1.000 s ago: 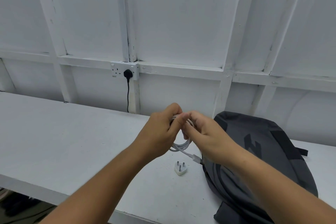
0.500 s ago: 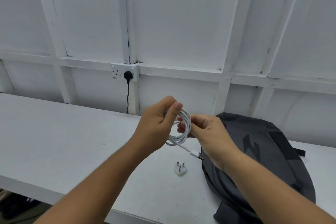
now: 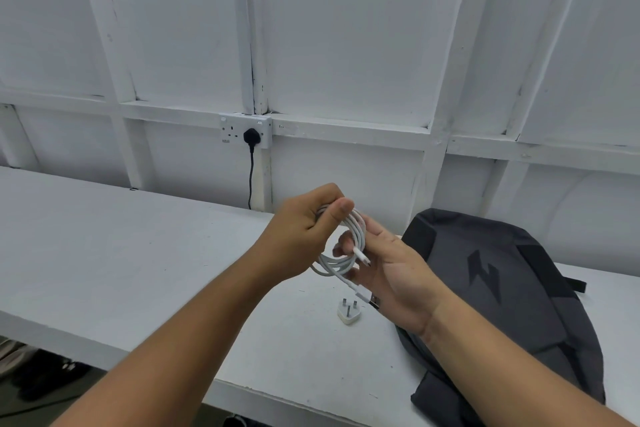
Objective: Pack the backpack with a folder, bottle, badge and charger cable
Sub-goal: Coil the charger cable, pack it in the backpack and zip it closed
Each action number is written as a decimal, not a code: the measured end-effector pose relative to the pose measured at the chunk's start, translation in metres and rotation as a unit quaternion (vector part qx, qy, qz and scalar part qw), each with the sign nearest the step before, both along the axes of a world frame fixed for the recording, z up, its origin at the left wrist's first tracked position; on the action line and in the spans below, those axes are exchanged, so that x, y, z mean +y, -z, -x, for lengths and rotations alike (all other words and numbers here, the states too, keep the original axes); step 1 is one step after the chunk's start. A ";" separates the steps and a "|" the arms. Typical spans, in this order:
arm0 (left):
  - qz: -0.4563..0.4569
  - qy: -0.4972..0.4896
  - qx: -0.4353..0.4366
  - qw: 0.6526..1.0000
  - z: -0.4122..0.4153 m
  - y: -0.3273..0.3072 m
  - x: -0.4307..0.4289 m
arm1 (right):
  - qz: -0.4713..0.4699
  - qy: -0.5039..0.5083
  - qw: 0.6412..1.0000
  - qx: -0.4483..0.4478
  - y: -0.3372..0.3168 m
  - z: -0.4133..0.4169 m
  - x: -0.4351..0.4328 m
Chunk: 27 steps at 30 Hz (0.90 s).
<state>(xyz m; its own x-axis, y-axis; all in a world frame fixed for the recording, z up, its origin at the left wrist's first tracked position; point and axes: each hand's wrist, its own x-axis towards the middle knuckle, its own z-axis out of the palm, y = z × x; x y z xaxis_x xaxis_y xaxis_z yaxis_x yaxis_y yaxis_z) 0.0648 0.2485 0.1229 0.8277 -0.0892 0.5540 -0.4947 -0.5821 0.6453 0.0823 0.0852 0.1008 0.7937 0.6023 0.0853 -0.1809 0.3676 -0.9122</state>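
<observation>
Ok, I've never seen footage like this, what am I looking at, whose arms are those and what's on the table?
No machine here: one camera worn on a person's head looks down at their own bare arms. The left hand grips a coiled white charger cable, and the right hand curls its fingers round the loops. On the white table lie a white plug adapter, prongs up, and a dark grey backpack to the right. A black plug sits in the wall socket behind.
</observation>
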 end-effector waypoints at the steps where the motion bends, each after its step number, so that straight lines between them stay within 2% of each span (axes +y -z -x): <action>1: -0.010 -0.011 -0.011 1.000 0.001 0.000 0.000 | -0.002 -0.006 1.000 0.003 0.000 0.002 0.000; 4: -0.036 -0.044 -0.048 0.997 0.004 0.001 -0.004 | -0.010 -0.034 0.999 -0.015 -0.004 0.002 -0.005; 6: -0.045 -0.056 -0.048 0.996 0.005 0.002 -0.006 | 0.080 -0.034 0.991 -0.099 -0.007 0.001 -0.008; 9: -0.052 -0.071 -0.044 0.995 0.005 0.003 -0.006 | 0.220 -0.030 0.950 -0.219 -0.013 -0.003 -0.012; 13: 0.019 -0.066 -0.020 0.997 0.008 -0.002 -0.003 | 0.291 -0.037 0.912 -0.285 -0.026 -0.004 -0.021; 17: 0.058 -0.036 -0.013 0.998 0.007 -0.005 0.000 | 0.246 -0.061 0.929 -0.270 -0.030 -0.009 -0.030; 21: 0.198 -0.073 -0.012 0.977 0.004 -0.004 0.002 | 0.186 0.005 0.957 -0.224 -0.025 -0.009 -0.038; 24: 0.187 -0.104 -0.052 0.975 0.003 -0.002 0.001 | 0.173 0.085 0.958 -0.213 -0.015 -0.007 -0.038; 27: 0.175 -0.113 -0.084 0.974 0.003 -0.001 -0.002 | 0.059 0.142 0.980 -0.123 -0.006 0.000 -0.034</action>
<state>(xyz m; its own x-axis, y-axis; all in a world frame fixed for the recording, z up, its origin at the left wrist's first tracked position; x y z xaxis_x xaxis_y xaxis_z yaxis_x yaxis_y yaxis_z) 0.0616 0.2468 0.1242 0.6996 0.3045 0.6464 -0.4946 -0.4466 0.7456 0.0823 0.0510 0.1072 0.8954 0.3764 0.2378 0.1438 0.2608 -0.9546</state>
